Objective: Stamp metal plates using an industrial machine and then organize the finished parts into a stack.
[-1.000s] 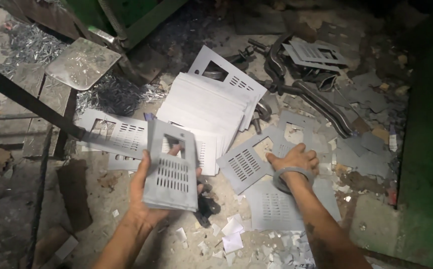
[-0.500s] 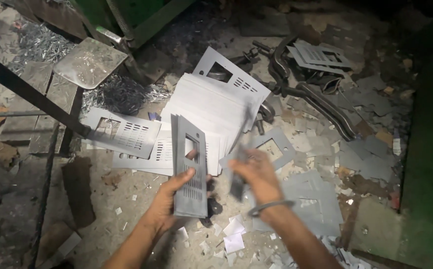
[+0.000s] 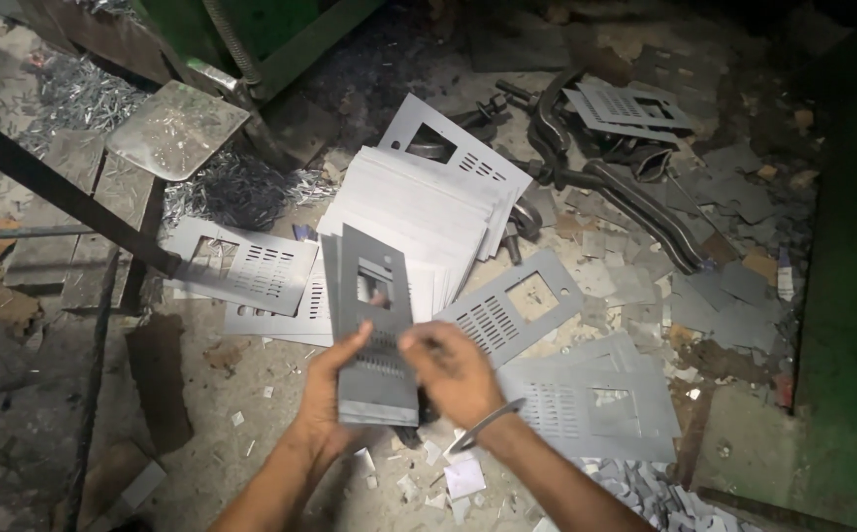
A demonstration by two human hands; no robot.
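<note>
My left hand (image 3: pixel 325 404) grips a small stack of grey punched metal plates (image 3: pixel 374 315), held upright, each with a square cut-out and rows of slots. My right hand (image 3: pixel 448 369), with a metal bangle on the wrist, presses against the right edge of the same stack. More plates of this kind lie on the dirty floor: one (image 3: pixel 507 305) just to the right, one (image 3: pixel 596 409) lower right, one (image 3: pixel 241 261) to the left. A fanned pile of plates (image 3: pixel 428 212) lies behind the held stack.
A dark steel bar (image 3: pixel 54 187) runs diagonally at the left, beside a square metal pedal plate (image 3: pixel 177 128) and silver punch scrap (image 3: pixel 241 187). Black curved pipes (image 3: pixel 635 197) lie at the upper right. A green machine wall (image 3: pixel 852 276) borders the right.
My right hand has left the floor plates and come to the stack. The left hand has turned the stack upright and brought it nearer; the camera has shifted slightly.
</note>
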